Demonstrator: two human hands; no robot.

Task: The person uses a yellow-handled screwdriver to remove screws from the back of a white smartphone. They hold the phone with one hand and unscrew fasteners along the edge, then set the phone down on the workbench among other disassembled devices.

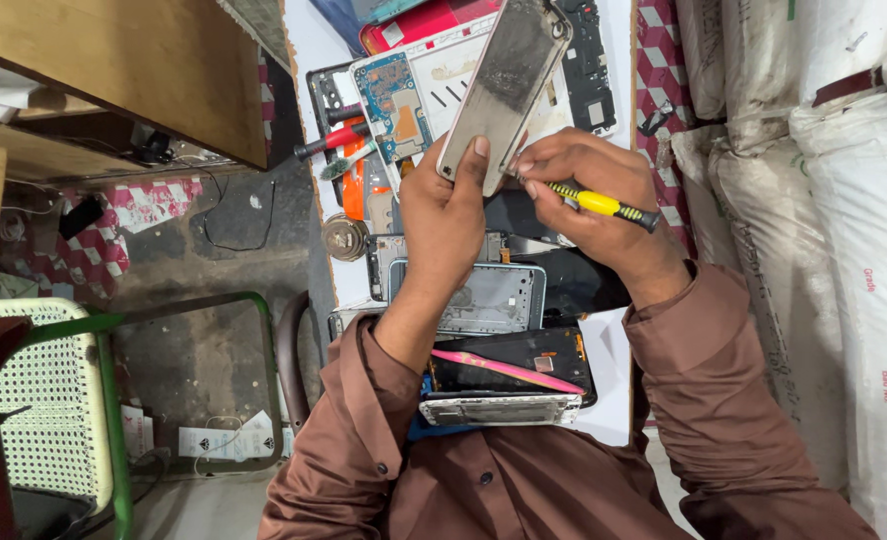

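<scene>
The left hand [444, 215] is gripping a bare metal phone frame [504, 85], its fingers clamped around the lower end with the thumb pressing against the frame's near face, and is holding it raised and tilted above the white surface [309, 50]. The right hand [589, 185] is pinching a small yellow-handled screwdriver [604, 205], fingers closed together on its shaft, and is bringing the tip against the lower right edge of the frame, just beside the left thumb.

Under the raised frame, an opened phone with a blue circuit board [396, 95] is lying on the surface, with a red-handled screwdriver [332, 140] just to its left and a black phone chassis [589, 65] to its right. Nearer the person, a stack of phone parts is piling up: a silver mid-frame [494, 295], a dark screen panel [554, 355] with a pink pry tool [499, 368] lying across it, and a white-edged phone [499, 410] closest to the brown shirt. White sacks [844, 200] are standing at the right, and a green-framed chair [59, 400] is sitting at the left.
</scene>
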